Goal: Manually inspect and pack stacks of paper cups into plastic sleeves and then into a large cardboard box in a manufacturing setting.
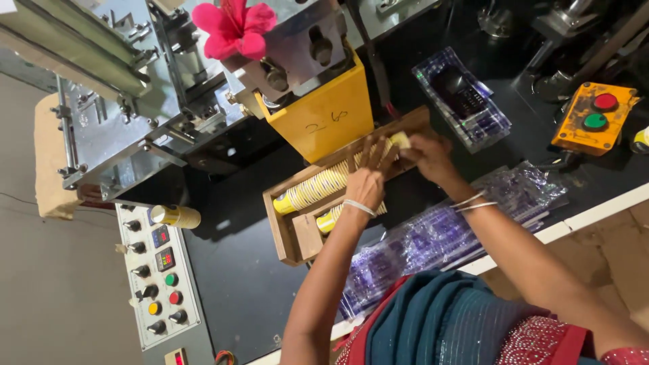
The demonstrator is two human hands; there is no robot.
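Cups (318, 188), stacked in a wooden tray (287, 240) at frame centre, are gripped by closed fingers of both hands (365, 188) (427, 154); purple-printed plastic sleeves (433, 236) are seen lower right.

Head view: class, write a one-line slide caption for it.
Both hands, left hand and right hand, rest on a nested row of yellow paper cups in a wooden tray.

Your black table (230, 270) carries a wooden tray (287, 236) of stacked yellow paper cups (314, 189), clear purple-printed plastic sleeves (433, 236) along its near edge, an orange switch box (595, 118), and a lone cup (176, 216) beside the control panel (159, 277).
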